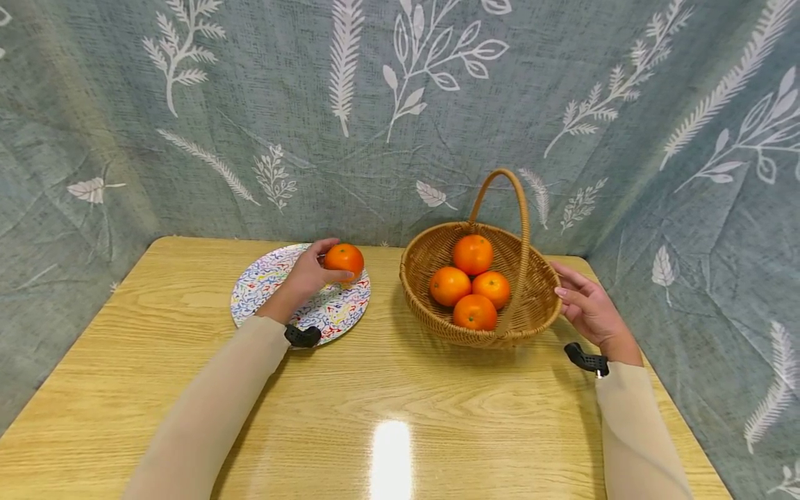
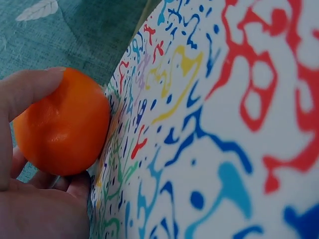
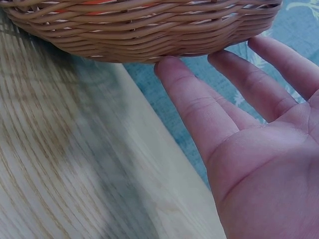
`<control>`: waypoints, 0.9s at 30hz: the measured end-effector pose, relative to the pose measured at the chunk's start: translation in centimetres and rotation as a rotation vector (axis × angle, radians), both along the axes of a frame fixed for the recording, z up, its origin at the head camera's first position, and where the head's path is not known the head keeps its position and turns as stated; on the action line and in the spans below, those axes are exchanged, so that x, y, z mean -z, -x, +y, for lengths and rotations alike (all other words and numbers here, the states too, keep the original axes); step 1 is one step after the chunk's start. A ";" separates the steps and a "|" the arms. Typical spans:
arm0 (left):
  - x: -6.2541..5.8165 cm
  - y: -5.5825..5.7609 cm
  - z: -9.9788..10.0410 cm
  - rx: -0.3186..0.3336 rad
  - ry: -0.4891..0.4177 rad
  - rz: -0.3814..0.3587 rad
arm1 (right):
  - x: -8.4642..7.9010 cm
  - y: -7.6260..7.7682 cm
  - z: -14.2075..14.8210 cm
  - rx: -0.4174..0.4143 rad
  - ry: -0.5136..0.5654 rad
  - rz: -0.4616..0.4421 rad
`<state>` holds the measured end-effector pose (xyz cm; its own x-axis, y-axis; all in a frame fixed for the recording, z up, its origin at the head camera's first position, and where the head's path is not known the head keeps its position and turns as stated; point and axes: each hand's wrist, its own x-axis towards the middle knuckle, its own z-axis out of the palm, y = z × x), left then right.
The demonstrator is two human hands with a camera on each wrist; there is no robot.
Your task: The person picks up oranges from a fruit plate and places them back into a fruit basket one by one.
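My left hand grips an orange between thumb and fingers over the right back part of a round white plate with a colourful squiggle pattern. In the left wrist view the orange sits right against the plate's surface; whether it bears on it I cannot tell. A wicker basket with a tall arched handle stands to the right, several oranges inside it. My right hand touches the basket's right side with its fingertips, and the right wrist view has those fingers stretched out against the weave.
Both things stand near the back edge of a wooden table. A grey-green curtain with white leaf prints hangs behind the table and along both sides. The basket's arched handle rises well above its rim.
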<state>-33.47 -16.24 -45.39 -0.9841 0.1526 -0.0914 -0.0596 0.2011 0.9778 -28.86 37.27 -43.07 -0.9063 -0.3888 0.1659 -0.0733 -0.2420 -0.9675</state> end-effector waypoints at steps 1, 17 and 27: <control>0.0 0.0 0.0 0.002 0.000 -0.001 | 0.0 0.0 0.0 -0.003 0.002 0.001; -3.9 -1.4 1.1 0.058 0.047 0.078 | -0.1 -0.1 0.1 -0.015 0.004 -0.007; -8.1 -2.0 2.8 0.134 0.055 0.157 | -0.1 -0.1 0.1 -0.015 0.016 -0.012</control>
